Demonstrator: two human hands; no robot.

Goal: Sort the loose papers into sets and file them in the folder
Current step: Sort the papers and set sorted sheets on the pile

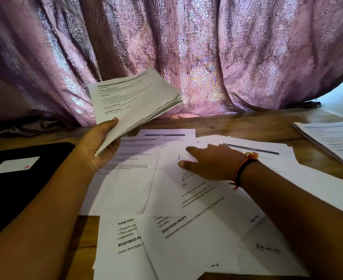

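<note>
Loose papers (186, 229) lie spread and overlapping across the middle of the desk (237, 120), printed sheets at differing angles, some with handwritten marks near their corners; the right hand (211, 162) reaches over them palm down, its fingers (192, 150) stretched nearly straight and resting on a top sheet, gripping nothing, though they are slightly blurred; a bracelet (245, 168) circles that wrist; the left hand (100, 144) holds a stack (134, 100) of sheets raised above the desk's far side, thumb on the printed top page and fingers curled beneath the lower corner, the stack tilted with its far edges fanned; the folder (15, 188), black with a white label (15, 164), lies closed and flat at the left, just beside the spread; a second pile (332, 142) sits at the desk's right edge, apart from the rest; a purple patterned curtain (186, 47) hangs behind.
</note>
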